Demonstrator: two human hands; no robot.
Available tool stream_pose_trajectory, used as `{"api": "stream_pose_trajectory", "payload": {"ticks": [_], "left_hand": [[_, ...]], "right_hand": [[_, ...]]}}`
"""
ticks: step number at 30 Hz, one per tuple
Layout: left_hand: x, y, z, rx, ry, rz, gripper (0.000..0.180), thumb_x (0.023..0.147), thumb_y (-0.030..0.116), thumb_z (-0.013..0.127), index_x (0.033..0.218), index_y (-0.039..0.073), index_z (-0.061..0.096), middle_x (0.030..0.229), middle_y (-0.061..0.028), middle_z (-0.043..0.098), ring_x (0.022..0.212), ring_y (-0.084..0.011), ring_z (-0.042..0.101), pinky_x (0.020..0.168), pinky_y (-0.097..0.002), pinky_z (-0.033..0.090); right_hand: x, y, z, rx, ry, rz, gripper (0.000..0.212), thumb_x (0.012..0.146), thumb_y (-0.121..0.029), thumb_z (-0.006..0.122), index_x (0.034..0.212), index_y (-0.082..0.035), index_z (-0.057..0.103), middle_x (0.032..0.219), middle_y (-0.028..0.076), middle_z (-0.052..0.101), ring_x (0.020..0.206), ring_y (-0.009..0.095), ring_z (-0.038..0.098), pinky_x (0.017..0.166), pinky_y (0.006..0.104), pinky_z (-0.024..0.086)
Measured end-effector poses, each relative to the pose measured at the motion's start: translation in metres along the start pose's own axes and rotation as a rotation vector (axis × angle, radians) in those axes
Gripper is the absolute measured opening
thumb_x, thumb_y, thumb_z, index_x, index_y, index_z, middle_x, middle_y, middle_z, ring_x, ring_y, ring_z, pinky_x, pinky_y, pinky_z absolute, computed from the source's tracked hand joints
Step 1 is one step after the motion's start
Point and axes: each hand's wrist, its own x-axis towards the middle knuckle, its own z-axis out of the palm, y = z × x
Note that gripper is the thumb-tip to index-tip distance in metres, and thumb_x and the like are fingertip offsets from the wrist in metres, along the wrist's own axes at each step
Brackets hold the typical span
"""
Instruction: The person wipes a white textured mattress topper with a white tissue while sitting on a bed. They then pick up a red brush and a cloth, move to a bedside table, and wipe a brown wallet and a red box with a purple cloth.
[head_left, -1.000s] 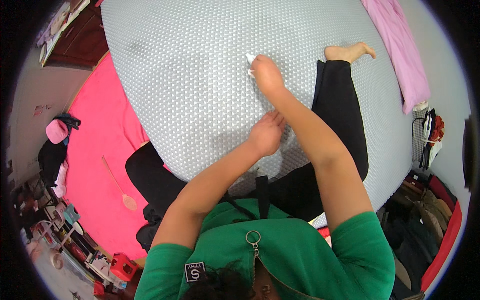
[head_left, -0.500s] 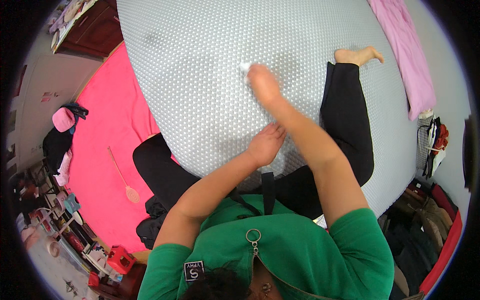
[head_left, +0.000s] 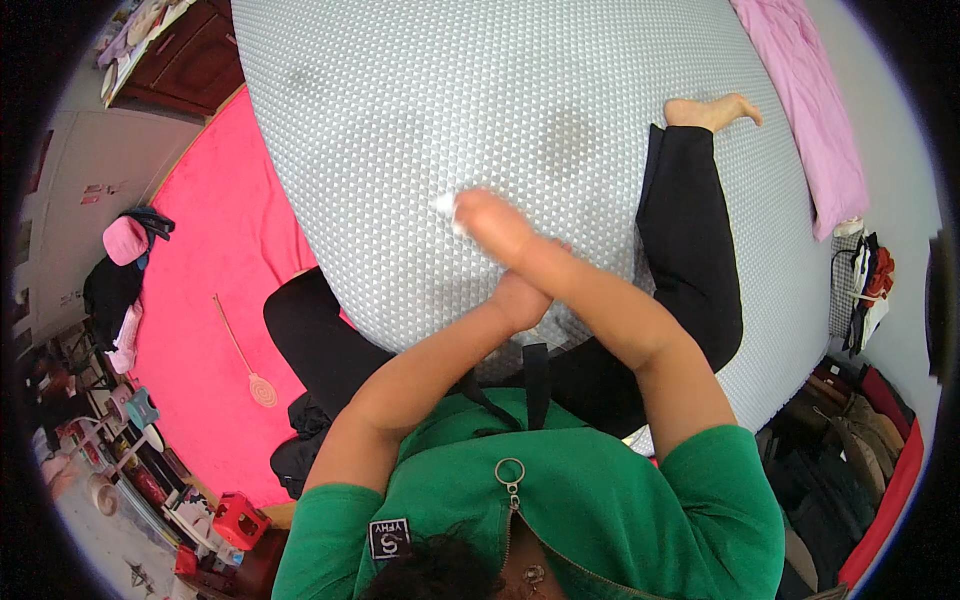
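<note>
Bed [head_left: 400,130], grey-white patterned cover, fills most of the view, darker patches on it. Pink mat [head_left: 215,230] to the left, lower than the bed. Person sits at the near edge in black trousers [head_left: 690,230] and green top [head_left: 620,490], right leg bent out on the cover, bare foot [head_left: 705,113] at its end. Lilac quilt [head_left: 810,150] along the bed's right edge; dark clothes [head_left: 825,470] heaped lower right. Brown cabinet [head_left: 185,65] upper left, red stool [head_left: 240,520] lower left, swatter [head_left: 262,390] flat on the mat. Right hand [head_left: 487,218] over the cover, blurred, fingers closed around a white wad [head_left: 446,205]; wad sticks out past the fingertips, on the hand's left and slightly toward the far side, over the bed. Can't tell if it touches the cover. Left hand [head_left: 520,300] sits nearer the body, mostly hidden under the right forearm; can't tell if its fingers are spread or together. Wad is well apart from it.
</note>
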Motion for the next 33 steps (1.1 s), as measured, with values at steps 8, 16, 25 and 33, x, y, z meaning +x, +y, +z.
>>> {"api": "stream_pose_trajectory", "payload": {"ticks": [8,16,25,33], "left_hand": [[0.019,-0.002,-0.007,0.279,-0.045,0.224,0.045,0.093,0.006,0.051,0.137,-0.001,0.055,0.156,-0.0198,0.04,0.145,-0.037,0.038,0.12,-0.0471,0.032],[0.061,0.003,-0.003,0.334,-0.137,0.176,0.045,0.094,0.008,0.049,0.138,-0.001,0.055,0.159,-0.0163,0.037,0.15,-0.0312,0.03,0.124,-0.044,0.025],[0.066,0.0,-0.006,0.376,-0.189,0.225,0.05,0.092,0.009,0.053,0.141,0.002,0.054,0.159,-0.0137,0.037,0.151,-0.0297,0.028,0.125,-0.0428,0.024],[0.067,0.001,-0.009,0.406,-0.232,0.175,0.05,0.092,0.009,0.052,0.142,0.002,0.054,0.16,-0.0138,0.036,0.152,-0.029,0.027,0.125,-0.0424,0.023]], "right_hand": [[-0.011,0.097,-0.109,-0.362,0.235,0.324,0.006,0.081,-0.01,0.07,0.086,-0.007,0.071,0.103,0.012,0.066,0.103,0.035,0.06,0.09,0.0425,0.049],[-0.041,0.104,-0.098,-0.313,0.069,0.079,0.008,0.078,-0.008,0.068,0.084,-0.004,0.068,0.094,0.012,0.063,0.098,0.035,0.06,0.086,0.0448,0.051],[0.019,0.139,-0.095,-0.437,0.273,0.311,0.005,0.082,-0.006,0.066,0.084,-0.002,0.068,0.097,0.016,0.065,0.096,0.038,0.061,0.085,0.0449,0.052],[-0.008,0.101,-0.081,-0.317,0.132,0.133,0.009,0.083,-0.003,0.062,0.088,0.0,0.069,0.098,0.017,0.064,0.099,0.038,0.061,0.086,0.0474,0.052]]}}
